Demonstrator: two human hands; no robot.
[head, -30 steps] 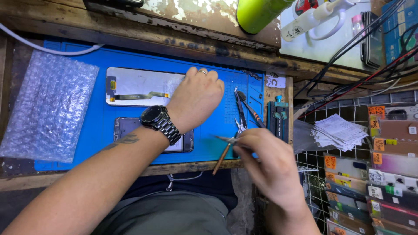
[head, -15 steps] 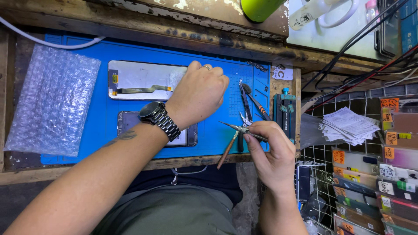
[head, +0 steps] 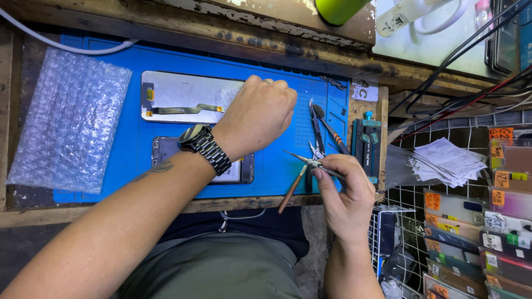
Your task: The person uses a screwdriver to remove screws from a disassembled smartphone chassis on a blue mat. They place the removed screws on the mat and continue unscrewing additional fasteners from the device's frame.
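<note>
My left hand (head: 259,115), with a dark watch on the wrist, rests as a loose fist on the blue work mat (head: 277,171), covering the right end of a pale screen panel (head: 185,97). Whether it holds anything is hidden. Under my forearm lies an opened phone body (head: 238,170). My right hand (head: 344,194) is at the mat's front right corner, gripping metal tweezers (head: 302,159) whose tip points left toward the left hand.
Bubble wrap (head: 66,122) lies at the left. A wooden-handled tool (head: 291,191), pliers (head: 317,133) and a small clamp jig (head: 367,141) sit at the mat's right. Paper slips (head: 446,160) and boxed parts (head: 487,238) fill a wire rack on the right. Cables run above.
My left hand has curled from flat into a fist over the panel. My right hand with the tweezers has moved slightly right and away from the mat's middle.
</note>
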